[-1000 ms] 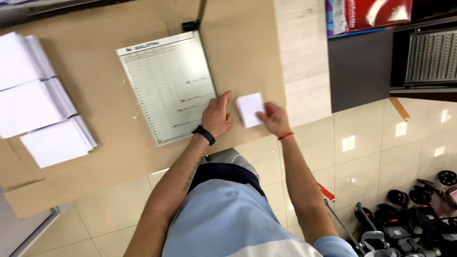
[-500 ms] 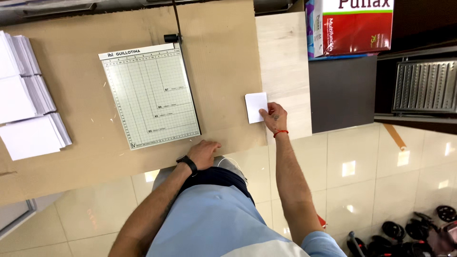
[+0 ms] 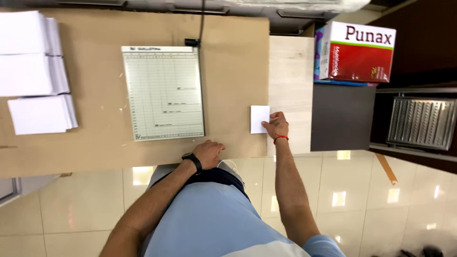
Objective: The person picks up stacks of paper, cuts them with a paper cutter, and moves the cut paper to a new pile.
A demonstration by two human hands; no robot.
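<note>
My right hand (image 3: 276, 126) rests on the table's right part, its fingers pinching the right edge of a small white stack of paper slips (image 3: 259, 119) that lies flat on the brown surface. My left hand (image 3: 208, 152) lies on the table's near edge, just below the lower right corner of a guillotine paper cutter (image 3: 163, 93) with a gridded pale green board. That hand wears a black wristband and holds nothing; its fingers are loosely curled. The cutter's blade arm runs along its right side.
Three stacks of white paper (image 3: 33, 71) lie at the table's left end. A red and white carton (image 3: 354, 52) stands on a dark cabinet (image 3: 342, 116) to the right, beside a light wooden panel (image 3: 290, 81). A metal rack (image 3: 421, 123) is at far right.
My left hand has drawn back from beside the paper slips to the table's near edge. My right hand has stayed on the slips, which now lie further right of the cutter.
</note>
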